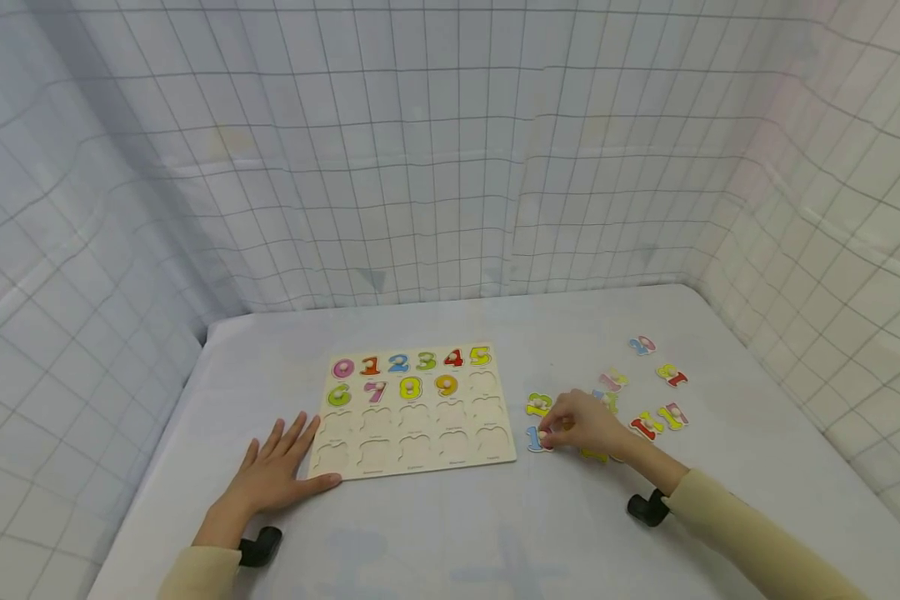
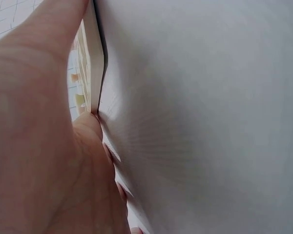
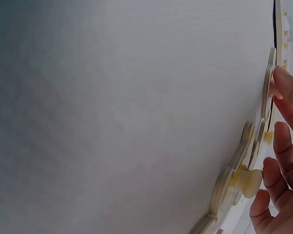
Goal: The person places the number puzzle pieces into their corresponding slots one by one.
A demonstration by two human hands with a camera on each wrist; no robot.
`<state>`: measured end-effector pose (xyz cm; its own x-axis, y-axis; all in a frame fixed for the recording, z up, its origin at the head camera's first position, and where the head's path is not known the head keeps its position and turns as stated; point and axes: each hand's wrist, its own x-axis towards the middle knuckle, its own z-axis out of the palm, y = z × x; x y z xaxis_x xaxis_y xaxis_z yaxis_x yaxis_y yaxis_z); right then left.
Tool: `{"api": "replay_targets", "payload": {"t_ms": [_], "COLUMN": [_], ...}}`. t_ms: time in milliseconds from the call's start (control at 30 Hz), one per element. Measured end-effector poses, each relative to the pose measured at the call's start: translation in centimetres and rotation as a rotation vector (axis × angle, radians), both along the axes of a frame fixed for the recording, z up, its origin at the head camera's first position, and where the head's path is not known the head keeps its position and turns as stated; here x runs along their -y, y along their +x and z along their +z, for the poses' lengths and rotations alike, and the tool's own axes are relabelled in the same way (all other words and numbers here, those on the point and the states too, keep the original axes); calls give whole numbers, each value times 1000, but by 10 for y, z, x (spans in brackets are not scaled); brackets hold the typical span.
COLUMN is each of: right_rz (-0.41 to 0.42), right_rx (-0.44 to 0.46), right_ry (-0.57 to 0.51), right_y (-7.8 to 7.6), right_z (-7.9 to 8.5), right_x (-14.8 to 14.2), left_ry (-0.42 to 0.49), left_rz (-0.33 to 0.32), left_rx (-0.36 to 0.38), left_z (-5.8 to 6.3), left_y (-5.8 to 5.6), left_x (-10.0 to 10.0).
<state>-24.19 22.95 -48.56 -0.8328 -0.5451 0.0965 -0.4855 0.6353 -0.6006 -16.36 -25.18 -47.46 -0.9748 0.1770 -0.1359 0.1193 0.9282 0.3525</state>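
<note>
cream sleeve (image 1: 750, 527), right grip (image 1: 583, 423) pinching knobbed piece (image 1: 533, 440), blue 1 showing, left grip (image 1: 272, 475) spread flat

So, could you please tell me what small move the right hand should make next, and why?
I'd probably lift the piece with the blue 1 towards the puzzle board: the right hand appears to pinch its knob, the board's lower slots are empty, and the left hand lies spread at the board's edge.
</note>
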Motion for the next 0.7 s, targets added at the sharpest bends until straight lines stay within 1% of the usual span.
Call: {"api": "replay_targets", "payload": {"t_ms": [67,167,233,367,467,567,600,700], "right_rz": [8,-5,2,66,120,131,140,149], "right_rx": [-5,-13,-33,-99,-157,-210,-228,-240], "right_ry": [0,31,58,91,72,66,68,96], "right_y": [1,2,1,-6,-19,-37,-43,-57], "right_z": [1,2,3,9,20,29,31,31], "right_x": [1,3,3,3,8,19,23,35], "left_ry": [-1,-6,-7,-9,-6,8,14,27], "left_rz": [1,1,1,1,5,6,9,5], "left_rx": [-1,-5,-9,-10,-9,-17,-13,-9], "left_z": [1,1,1,2,4,4,4,3], "left_y": [0,-1,-1,-1,0,1,1,2], "left_x": [0,0,0,0,0,0,0,-1]}}
